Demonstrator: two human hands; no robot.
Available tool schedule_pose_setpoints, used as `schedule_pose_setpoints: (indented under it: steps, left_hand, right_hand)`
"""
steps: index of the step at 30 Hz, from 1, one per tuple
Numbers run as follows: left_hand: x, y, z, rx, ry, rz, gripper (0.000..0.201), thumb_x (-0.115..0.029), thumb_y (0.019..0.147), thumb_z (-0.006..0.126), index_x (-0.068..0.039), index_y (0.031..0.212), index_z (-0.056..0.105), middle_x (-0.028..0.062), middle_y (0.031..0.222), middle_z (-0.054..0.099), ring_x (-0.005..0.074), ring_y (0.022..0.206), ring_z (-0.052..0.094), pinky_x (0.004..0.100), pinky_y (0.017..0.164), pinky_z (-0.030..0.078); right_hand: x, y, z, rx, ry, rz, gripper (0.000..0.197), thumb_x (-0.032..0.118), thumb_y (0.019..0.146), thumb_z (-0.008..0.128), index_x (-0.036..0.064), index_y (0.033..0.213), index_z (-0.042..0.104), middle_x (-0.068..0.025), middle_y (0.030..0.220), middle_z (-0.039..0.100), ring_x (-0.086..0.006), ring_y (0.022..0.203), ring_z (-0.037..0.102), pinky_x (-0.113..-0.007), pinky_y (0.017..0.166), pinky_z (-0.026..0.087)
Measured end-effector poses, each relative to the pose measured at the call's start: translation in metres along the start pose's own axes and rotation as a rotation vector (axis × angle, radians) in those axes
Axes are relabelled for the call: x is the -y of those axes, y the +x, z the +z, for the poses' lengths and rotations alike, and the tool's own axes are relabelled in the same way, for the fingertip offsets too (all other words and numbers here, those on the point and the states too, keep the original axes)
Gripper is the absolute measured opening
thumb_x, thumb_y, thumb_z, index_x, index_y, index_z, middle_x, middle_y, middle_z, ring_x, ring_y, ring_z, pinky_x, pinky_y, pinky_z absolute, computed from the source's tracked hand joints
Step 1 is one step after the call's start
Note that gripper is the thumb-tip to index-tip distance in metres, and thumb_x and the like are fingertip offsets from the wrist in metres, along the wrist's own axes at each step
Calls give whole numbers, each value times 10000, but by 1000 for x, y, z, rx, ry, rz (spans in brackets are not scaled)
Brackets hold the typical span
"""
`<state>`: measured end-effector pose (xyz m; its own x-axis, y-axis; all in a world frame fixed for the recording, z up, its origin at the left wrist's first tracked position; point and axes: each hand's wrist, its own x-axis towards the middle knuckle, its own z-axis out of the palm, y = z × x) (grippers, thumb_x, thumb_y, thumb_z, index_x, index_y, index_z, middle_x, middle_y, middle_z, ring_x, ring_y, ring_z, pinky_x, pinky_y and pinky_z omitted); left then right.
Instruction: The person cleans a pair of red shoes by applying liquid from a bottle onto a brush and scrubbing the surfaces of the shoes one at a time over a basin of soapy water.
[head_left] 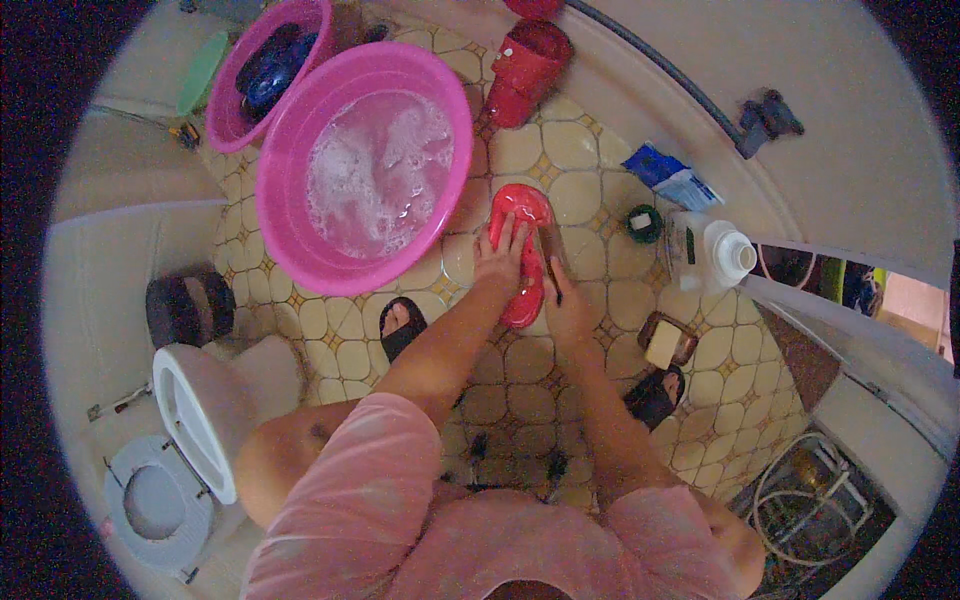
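On the tiled floor in front of me lies a glossy red clog (522,205), long side pointing away. My left hand (503,262) is on it, fingers curled over its upper middle. Against its right edge works my right hand (568,298), closed round a slim tool with a dark handle end (557,292); my fingers hide most of it, and its working end is hard to make out. To the left stands a large pink basin (283,225) holding foamy water (375,180). Another red clog (530,72) lies just beyond, near the wall.
A second pink basin (222,105) holding dark blue items stands far left. At right are a blue-and-white packet (670,175), a green round container (643,224), a white bottle (705,250) and a soap dish (685,338). A toilet (225,390) is at left, a grey hose (650,50) along the wall.
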<state>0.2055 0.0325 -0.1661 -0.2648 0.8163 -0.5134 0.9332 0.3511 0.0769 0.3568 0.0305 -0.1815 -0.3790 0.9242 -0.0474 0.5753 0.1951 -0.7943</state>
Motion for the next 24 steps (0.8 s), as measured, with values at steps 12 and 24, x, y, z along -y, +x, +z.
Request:
schedule_pose_setpoints:
  steps: [12,24]
  left_hand:
    - [0,8,9,25,44,-17,1089,-437,622,754,-244,1437,57,8,1503,-31,415,1327,116,526,1059,194]
    - [20,13,30,-38,70,12,1087,-434,631,746,-248,1437,41,10,1501,-40,418,1322,132,515,1052,230]
  right_hand:
    - [22,70,-12,63,-58,83,396,225,869,545,147,1256,505,-222,1021,598,-374,879,596,-398,759,481]
    - [46,36,-5,124,-105,199,396,262,880,535,208,1269,491,-187,1124,572,-348,1000,569,-382,843,460]
